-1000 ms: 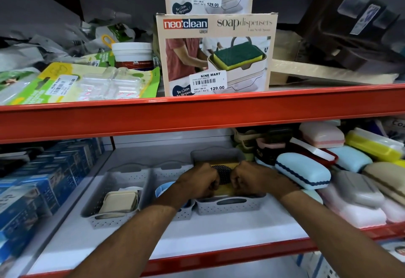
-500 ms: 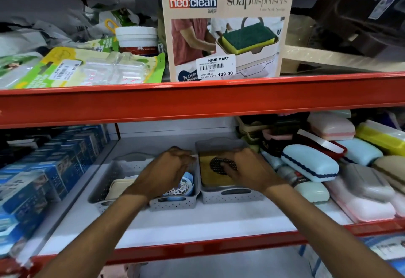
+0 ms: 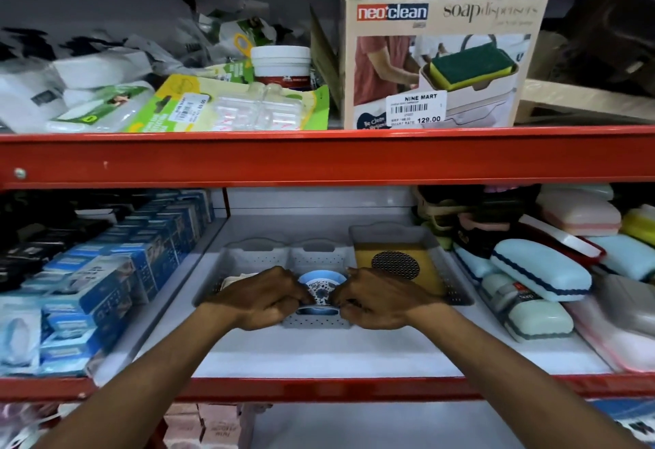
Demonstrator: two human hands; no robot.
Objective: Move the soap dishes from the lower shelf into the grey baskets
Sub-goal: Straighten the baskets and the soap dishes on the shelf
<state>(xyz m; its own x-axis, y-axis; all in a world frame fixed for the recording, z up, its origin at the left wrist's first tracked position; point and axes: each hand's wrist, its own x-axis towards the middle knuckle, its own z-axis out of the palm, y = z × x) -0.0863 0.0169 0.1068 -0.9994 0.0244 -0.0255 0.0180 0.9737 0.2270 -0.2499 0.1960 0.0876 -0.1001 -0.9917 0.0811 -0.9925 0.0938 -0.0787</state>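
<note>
The blue patterned soap dish sat in the middle grey basket, partly hidden behind both hands. The left hand and right hand were curled closed on that basket's front rim, one on either side of the dish. Right of this basket, another basket held a yellow dish. Left of it, the third basket's contents were mostly covered.

blue floral soap dish in middle grey basket
</note>
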